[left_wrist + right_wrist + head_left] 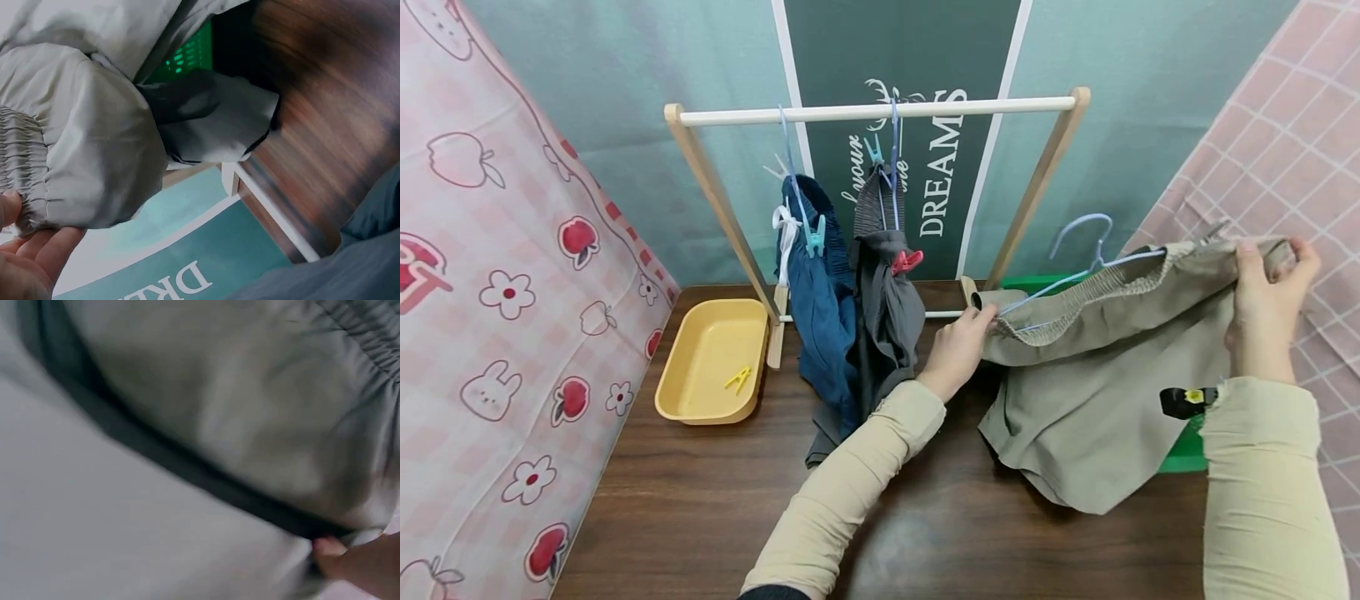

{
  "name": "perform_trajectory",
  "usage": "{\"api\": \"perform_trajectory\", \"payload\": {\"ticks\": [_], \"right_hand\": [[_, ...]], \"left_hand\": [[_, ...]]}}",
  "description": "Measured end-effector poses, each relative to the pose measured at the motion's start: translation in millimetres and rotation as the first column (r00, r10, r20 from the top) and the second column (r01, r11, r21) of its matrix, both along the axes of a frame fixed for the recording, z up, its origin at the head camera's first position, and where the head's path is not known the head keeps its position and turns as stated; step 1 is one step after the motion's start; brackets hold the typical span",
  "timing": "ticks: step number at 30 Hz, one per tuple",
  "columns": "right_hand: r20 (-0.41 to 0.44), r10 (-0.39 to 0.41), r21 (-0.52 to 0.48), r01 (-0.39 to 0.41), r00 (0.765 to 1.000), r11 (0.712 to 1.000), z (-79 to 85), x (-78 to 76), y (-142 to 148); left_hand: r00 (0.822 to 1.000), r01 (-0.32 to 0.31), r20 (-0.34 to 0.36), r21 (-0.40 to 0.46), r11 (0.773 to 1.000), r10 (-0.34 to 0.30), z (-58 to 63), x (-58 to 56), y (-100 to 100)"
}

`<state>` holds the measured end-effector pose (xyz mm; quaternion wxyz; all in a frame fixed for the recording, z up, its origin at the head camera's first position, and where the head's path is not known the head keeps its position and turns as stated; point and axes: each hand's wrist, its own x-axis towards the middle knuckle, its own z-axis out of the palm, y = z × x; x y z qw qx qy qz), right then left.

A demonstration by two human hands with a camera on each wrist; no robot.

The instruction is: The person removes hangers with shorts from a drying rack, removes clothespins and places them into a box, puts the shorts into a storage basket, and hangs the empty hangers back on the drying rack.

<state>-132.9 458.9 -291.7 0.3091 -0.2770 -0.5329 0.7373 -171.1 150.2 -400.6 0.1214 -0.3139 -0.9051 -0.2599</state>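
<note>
A pair of khaki shorts (pixel 1112 417) with a gathered elastic waistband is stretched out between my two hands over the right side of the table. A light blue hanger (pixel 1082 218) runs inside the waistband, its hook sticking up above the cloth. My left hand (pixel 958 346) pinches the near left end of the waistband; in the left wrist view its fingers (pixel 56 250) grip the gathered edge. At the far end, my right hand (pixel 1270 300) grips the waistband's right corner, thumb in front. A greyish clip (pixel 1213 233) shows at the waistband beside the right hand.
A wooden rack (pixel 880 111) stands at the back, with blue pants (pixel 823 308) and dark grey pants (pixel 891 283) clipped on hangers. Left of it sits a yellow tray (pixel 673 392) with a yellow clothespin (pixel 739 380). A green basket (pixel 1183 458) is partly hidden behind the shorts.
</note>
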Motion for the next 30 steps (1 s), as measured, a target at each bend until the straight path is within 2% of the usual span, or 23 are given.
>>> {"api": "perform_trajectory", "payload": {"ticks": [3,6,10,12,15,18,24,28,30], "right_hand": [[-0.093,0.05,0.032,-0.048,0.994,0.998,3.5,0.2,-3.4],[-0.181,0.102,0.062,-0.092,0.978,0.994,11.2,-0.5,-5.2],[-0.19,0.185,0.154,-0.156,0.964,0.976,20.5,-0.6,-9.7],[-0.193,0.201,0.189,-0.164,0.961,0.968,22.5,-0.5,-12.6],[-0.251,0.183,0.162,-0.145,0.951,0.976,23.5,-1.4,-15.4],[-0.273,0.167,0.144,-0.131,0.947,0.981,23.4,-0.9,-14.8],[-0.224,0.144,0.15,-0.112,0.964,0.982,20.7,1.5,-11.4],[-0.221,0.135,0.122,-0.11,0.966,0.986,15.7,0.0,-9.9],[-0.237,0.138,0.108,-0.115,0.961,0.987,13.5,-1.0,-9.2]], "left_hand": [[1.0,0.011,0.026,0.032,0.999,-0.012,-0.8,1.1,1.9],[0.998,-0.002,0.064,0.068,0.998,-0.002,-1.0,1.9,3.9],[0.993,-0.026,0.12,0.157,0.987,0.007,0.0,3.3,7.0],[0.99,-0.028,0.144,0.205,0.978,-0.002,0.9,4.4,8.9],[0.984,-0.034,0.179,0.253,0.967,-0.012,2.5,5.8,11.9],[0.978,-0.053,0.206,0.28,0.959,-0.006,5.0,6.5,14.9],[0.971,-0.064,0.24,0.346,0.936,-0.022,12.2,5.8,20.9],[0.978,-0.065,0.209,0.351,0.934,-0.01,20.8,7.7,26.2],[0.983,-0.045,0.184,0.355,0.934,-0.023,25.9,10.1,29.4]]}}
